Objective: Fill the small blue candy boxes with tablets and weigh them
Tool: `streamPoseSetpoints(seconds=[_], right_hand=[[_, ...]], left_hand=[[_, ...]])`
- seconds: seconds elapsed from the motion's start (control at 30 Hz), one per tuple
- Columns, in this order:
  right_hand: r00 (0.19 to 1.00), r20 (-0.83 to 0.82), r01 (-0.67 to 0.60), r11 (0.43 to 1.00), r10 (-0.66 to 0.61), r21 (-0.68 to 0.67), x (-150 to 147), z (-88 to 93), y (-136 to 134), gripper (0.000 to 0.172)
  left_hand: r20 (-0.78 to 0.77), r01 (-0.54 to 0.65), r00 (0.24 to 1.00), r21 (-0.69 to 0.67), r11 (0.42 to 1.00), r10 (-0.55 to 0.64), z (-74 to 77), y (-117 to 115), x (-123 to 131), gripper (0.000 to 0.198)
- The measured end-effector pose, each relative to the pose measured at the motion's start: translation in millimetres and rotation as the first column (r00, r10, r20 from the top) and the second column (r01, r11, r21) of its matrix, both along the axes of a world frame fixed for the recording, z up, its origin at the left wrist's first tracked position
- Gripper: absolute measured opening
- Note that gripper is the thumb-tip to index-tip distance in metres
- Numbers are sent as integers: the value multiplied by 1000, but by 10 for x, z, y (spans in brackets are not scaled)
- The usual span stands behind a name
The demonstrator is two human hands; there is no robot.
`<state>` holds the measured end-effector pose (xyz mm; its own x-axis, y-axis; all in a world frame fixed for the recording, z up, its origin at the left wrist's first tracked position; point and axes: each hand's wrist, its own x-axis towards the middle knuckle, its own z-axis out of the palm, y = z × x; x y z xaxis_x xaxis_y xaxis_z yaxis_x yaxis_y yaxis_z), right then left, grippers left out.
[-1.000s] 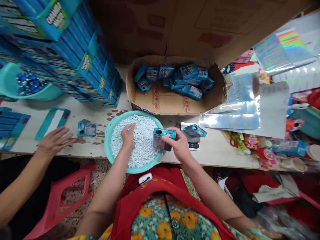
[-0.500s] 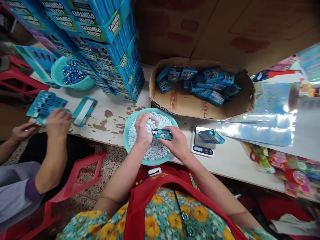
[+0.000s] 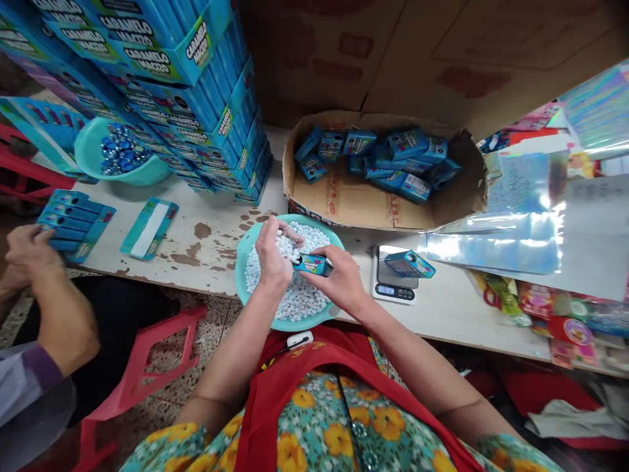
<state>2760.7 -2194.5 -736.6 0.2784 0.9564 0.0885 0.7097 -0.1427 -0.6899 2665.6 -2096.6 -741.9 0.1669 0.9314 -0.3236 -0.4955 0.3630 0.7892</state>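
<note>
Over a turquoise bowl (image 3: 240,275) of small white candies (image 3: 307,307), my left hand (image 3: 271,257) is cupped round a handful of the candies. My right hand (image 3: 344,278) grips a small blue candy box (image 3: 313,264), thumb and fingers along its sides. The box lies tilted on its side, its open end against the candies at my left palm. To the right, a small digital scale (image 3: 394,292) carries another blue candy box (image 3: 409,263).
Behind the bowl stands an open cardboard box (image 3: 363,213) with several blue candy boxes inside. Tall stacks of blue display cartons (image 3: 196,98) rise at left, beside a bowl of blue wrapped sweets (image 3: 142,176). A co-worker's hands (image 3: 34,255) are at far left. Plastic sheets (image 3: 521,242) lie at right.
My hands stay over the bowl, with the candy box still against the left palm. The co-worker's hand has moved left, to the flat blue cartons. The whole view has shifted slightly.
</note>
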Motion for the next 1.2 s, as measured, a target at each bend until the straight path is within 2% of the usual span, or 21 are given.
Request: streamPoseSetpoints(seconds=[0.1,0.27,0.57,0.77,0.97,1.03,1.1,1.17,1.2], right_hand=[[998,-34,44,998,-43,40,21,-9,17,32],[997,-51,52,998,-50,35,27,-20,47,31],[998,-60,37,997,-33,67,8,87,83,31],[994,-103,49,995,-40,89,16,117,72,32],[978,-195,89,994,-75,68,33,54,51,31],[968,-235,103,993,-87,53,77,86,-25,32],[953,-274,140,990,-126,33,151,150,-162,33],[939,-292,200,979,-181,37,247,209,-327,35],[937,-286,225,973,-203,46,296,225,-405,35]], left_hand=[[8,6,1000,37,999,-6,50,2,11,33],[-8,17,1000,111,994,-17,66,-2,28,25],[-56,11,998,91,996,-6,193,-17,44,24],[-52,-5,999,99,995,10,193,-50,46,20],[-62,83,995,110,990,-77,249,-105,39,25],[-48,75,996,88,993,-71,195,-55,-9,28],[-80,54,996,106,993,-46,23,30,-54,31],[-257,125,964,197,972,-72,-260,112,-52,33],[-394,222,913,253,942,-109,-423,139,-24,32]])
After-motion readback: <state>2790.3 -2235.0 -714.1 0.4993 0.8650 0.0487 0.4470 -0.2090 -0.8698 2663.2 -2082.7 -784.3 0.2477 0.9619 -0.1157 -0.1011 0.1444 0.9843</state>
